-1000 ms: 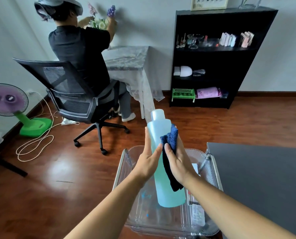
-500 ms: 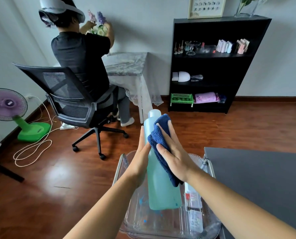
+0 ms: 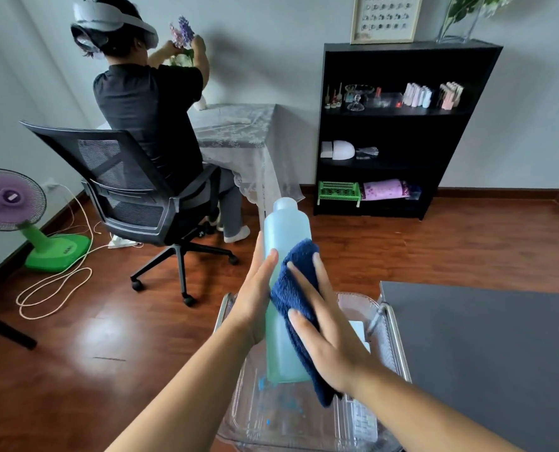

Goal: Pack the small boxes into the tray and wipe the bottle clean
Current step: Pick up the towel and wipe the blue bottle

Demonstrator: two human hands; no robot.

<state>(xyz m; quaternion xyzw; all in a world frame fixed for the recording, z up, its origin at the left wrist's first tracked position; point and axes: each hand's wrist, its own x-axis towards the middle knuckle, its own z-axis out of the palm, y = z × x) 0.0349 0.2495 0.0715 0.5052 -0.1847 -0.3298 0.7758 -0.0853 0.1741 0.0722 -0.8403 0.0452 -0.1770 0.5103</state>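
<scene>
A tall pale-blue bottle (image 3: 286,230) with a white cap is held upright above the clear plastic tray (image 3: 389,347). My left hand (image 3: 255,295) grips the bottle's left side. My right hand (image 3: 323,327) presses a dark blue cloth (image 3: 299,282) flat against the bottle's right side, fingers spread over it. A small white box (image 3: 359,331) lies in the tray behind my right hand, and another box (image 3: 364,422) with print shows near the tray's front right. The rest of the tray's contents is hidden by my arms.
A dark grey table top (image 3: 486,347) lies to the right of the tray. A person sits on a black office chair (image 3: 134,194) ahead left. A black shelf (image 3: 398,132) stands against the far wall. A green-and-purple fan (image 3: 17,210) with a loose cable stands at the left.
The cloth and my right hand went up the bottle's side, then slid back down to its middle. The view has tilted upward a little.
</scene>
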